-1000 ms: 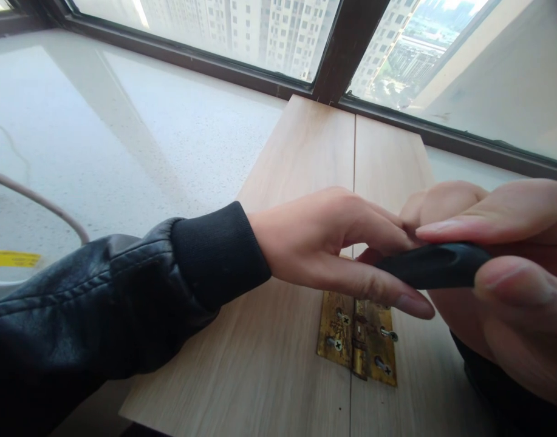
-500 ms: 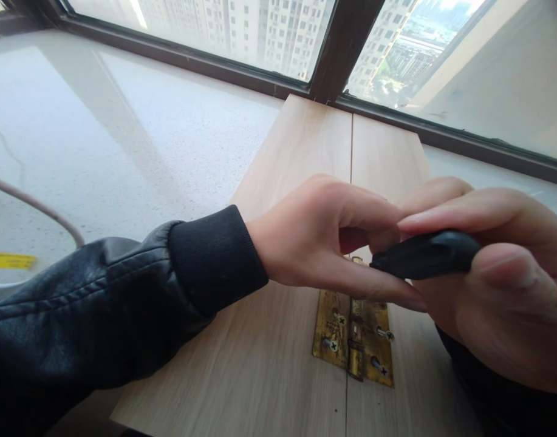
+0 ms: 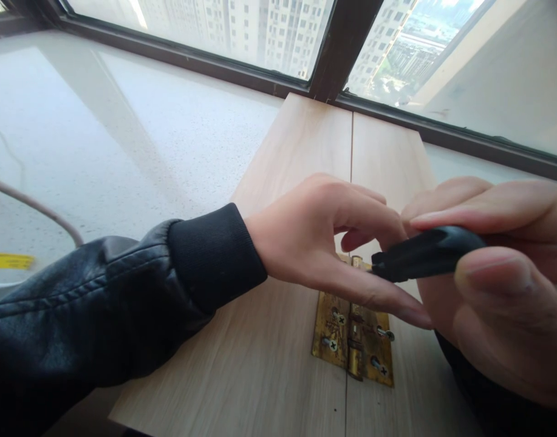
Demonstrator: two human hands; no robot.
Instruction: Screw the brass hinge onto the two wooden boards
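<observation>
Two pale wooden boards (image 3: pixel 287 182) lie side by side on a sill, joined by a brass hinge (image 3: pixel 353 343) with several screws. My right hand (image 3: pixel 501 279) is closed round the black handle of a tool (image 3: pixel 424 255), most likely a screwdriver; its tip is hidden behind my left hand. My left hand (image 3: pixel 333 243), in a black leather sleeve, reaches across over the top of the hinge. Its index finger and thumb are pinched near the tool's front end. What they pinch is hidden.
The boards rest on a white speckled sill (image 3: pixel 123 139) under a dark-framed window (image 3: pixel 342 36). A pale cable (image 3: pixel 36 209) curves at the far left beside a yellow label (image 3: pixel 7 261).
My left thumb has stretched out further over the hinge. The black handle has tilted a little, its front end lower. The view has barely shifted.
</observation>
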